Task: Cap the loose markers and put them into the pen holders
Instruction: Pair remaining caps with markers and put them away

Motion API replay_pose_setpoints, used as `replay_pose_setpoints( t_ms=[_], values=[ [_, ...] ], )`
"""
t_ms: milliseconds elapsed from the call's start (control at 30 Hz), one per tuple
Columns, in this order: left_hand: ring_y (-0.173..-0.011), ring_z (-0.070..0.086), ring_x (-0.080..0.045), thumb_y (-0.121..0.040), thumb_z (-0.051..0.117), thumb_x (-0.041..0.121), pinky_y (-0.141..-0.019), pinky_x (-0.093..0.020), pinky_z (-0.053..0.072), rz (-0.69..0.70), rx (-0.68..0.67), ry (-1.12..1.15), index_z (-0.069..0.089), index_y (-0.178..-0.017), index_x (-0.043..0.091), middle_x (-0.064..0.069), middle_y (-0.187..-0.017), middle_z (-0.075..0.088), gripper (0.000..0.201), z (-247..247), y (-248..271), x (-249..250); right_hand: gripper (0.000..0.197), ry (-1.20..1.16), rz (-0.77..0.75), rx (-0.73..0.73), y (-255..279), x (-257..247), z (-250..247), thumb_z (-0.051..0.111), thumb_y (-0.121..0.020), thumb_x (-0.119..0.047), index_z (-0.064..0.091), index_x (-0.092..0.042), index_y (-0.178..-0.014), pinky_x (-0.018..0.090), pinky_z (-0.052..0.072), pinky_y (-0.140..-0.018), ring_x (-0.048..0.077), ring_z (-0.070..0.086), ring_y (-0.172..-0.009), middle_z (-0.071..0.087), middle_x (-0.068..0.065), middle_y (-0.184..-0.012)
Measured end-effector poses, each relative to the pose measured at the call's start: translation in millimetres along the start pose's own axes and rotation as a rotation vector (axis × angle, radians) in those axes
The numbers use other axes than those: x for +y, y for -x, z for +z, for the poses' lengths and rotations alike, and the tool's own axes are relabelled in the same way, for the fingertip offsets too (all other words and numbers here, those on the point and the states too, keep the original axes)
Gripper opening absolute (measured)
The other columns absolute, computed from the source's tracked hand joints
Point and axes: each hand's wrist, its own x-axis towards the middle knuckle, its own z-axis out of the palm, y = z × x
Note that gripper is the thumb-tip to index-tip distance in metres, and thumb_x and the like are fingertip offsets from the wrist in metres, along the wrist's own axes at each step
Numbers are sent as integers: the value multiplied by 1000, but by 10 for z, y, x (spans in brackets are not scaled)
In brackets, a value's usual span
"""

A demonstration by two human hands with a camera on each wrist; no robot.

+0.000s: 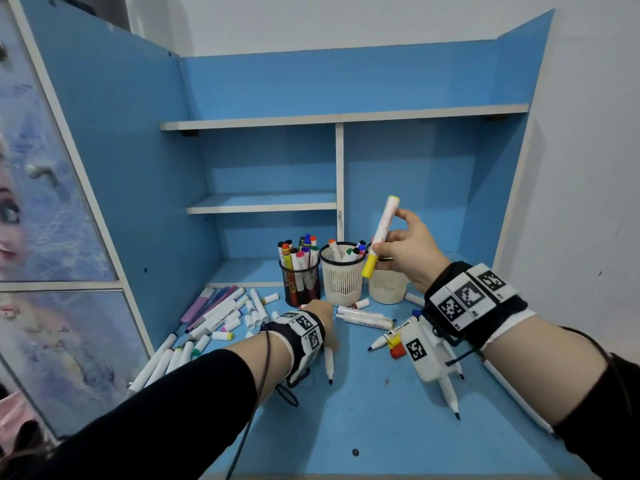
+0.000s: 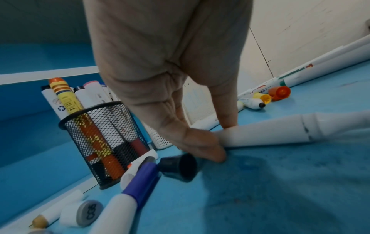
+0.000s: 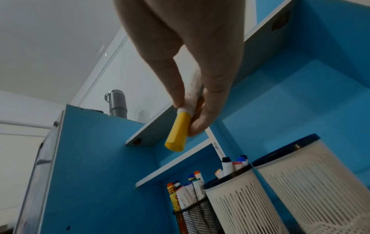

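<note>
Head view: 3 holders stand in a row at the back of the blue counter (image 1: pixel 346 410), the black mesh holder (image 1: pixel 300 284) at the left, a white slotted holder (image 1: pixel 342 278) in the middle and a second white holder (image 1: pixel 387 285) at the right, partly hidden behind the right hand (image 1: pixel 407 252). The mesh and middle holders are packed with capped markers standing upright. Loose markers and caps lie scattered across the counter, thickest at 9 o'clock from the left hand (image 1: pixel 323 322), with more lying between the 2 wrists.

The right hand is raised above the right white holder, its fingers (image 3: pixel 178 88) and thumb pinching the yellow-capped marker (image 1: pixel 381 237) around its lower barrel. The marker's long axis is near upright, leaning slightly; the yellow cap (image 1: pixel 369 266) points down toward 7 o'clock, over the gap between the 2 white holders, and the pale end points up toward 1 o'clock.

The left hand is low on the counter just in front of the mesh holder. In the left wrist view its fingers (image 2: pixel 200 145) reach down, tips touching the end of a white marker (image 2: pixel 266 133) that lies flat, long axis running toward 3 o'clock. A black cap (image 2: pixel 180 167) lies just beside the fingertips, and a blue-banded marker (image 2: pixel 128 201) lies near it at 7 o'clock.
</note>
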Motion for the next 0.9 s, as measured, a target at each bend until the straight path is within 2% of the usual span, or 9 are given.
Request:
replay_pose_setpoints(
  t_ms=[67,133,233,333,433,567,700,833,900],
  values=[
    [-107,58,-23,-79,74,27,-80,-28,50,9,-6,-17,49,-128,5,-12,-126,55,60,-35,12,14,90,31,-41,2,-64,63,24,57,-80,18,18,-28,-147,47,57,-71,30,64,-85,60,16,-90],
    [-99,58,-22,-79,74,20,-67,-27,49,19,-9,19,44,-132,5,-13,-129,53,62,-81,34,-18,103,114,-112,3,-121,140,61,61,-76,15,13,-46,-144,50,58,-73,31,67,-86,63,19,-92],
    [-99,61,-26,-77,72,9,-71,-30,55,23,-10,221,34,-140,16,-10,-133,47,74,-150,101,-131,107,237,-212,6,-218,227,124,63,-74,9,11,-59,-137,48,59,-70,31,67,-81,63,20,-89],
    [-77,66,-25,-75,71,-1,-62,-37,60,58,26,492,40,-133,22,-8,-115,53,70,-256,243,-236,95,264,-265,18,-314,241,201,62,-77,10,21,-49,-138,41,60,-66,29,66,-76,59,12,-89],
    [-61,63,-18,-78,71,2,-53,-30,58,103,155,688,47,-120,18,-8,-89,63,51,-362,405,-346,82,299,-297,101,-432,232,284,62,-81,8,26,-39,-138,25,56,-59,21,66,-71,58,5,-88],
    [-58,67,-22,-81,70,6,-51,-27,55,106,287,887,54,-106,16,-16,-75,70,32,-434,645,-513,70,292,-353,164,-595,270,380,57,-84,7,31,-35,-134,32,56,-64,15,62,-66,58,4,-87],
    [-64,65,-30,-82,70,8,-70,-43,57,95,367,1095,57,-94,11,-19,-71,70,18,-362,867,-683,66,420,-425,174,-691,371,438,58,-83,8,37,-30,-132,40,55,-74,25,62,-78,54,2,-99],
    [-58,69,-23,-83,67,1,-57,-28,58,42,357,1412,52,-91,7,-18,-73,70,18,-156,1061,-831,51,476,-397,228,-788,535,479,59,-84,7,47,-19,-126,39,52,-81,29,60,-92,57,12,-107],
    [-55,69,-22,-84,65,-2,-53,-26,57,-26,321,1570,48,-88,7,-19,-72,70,20,-10,1102,-910,42,510,-370,239,-818,620,484,61,-84,4,51,-14,-120,40,51,-83,31,60,-93,61,15,-103]
  ],
)
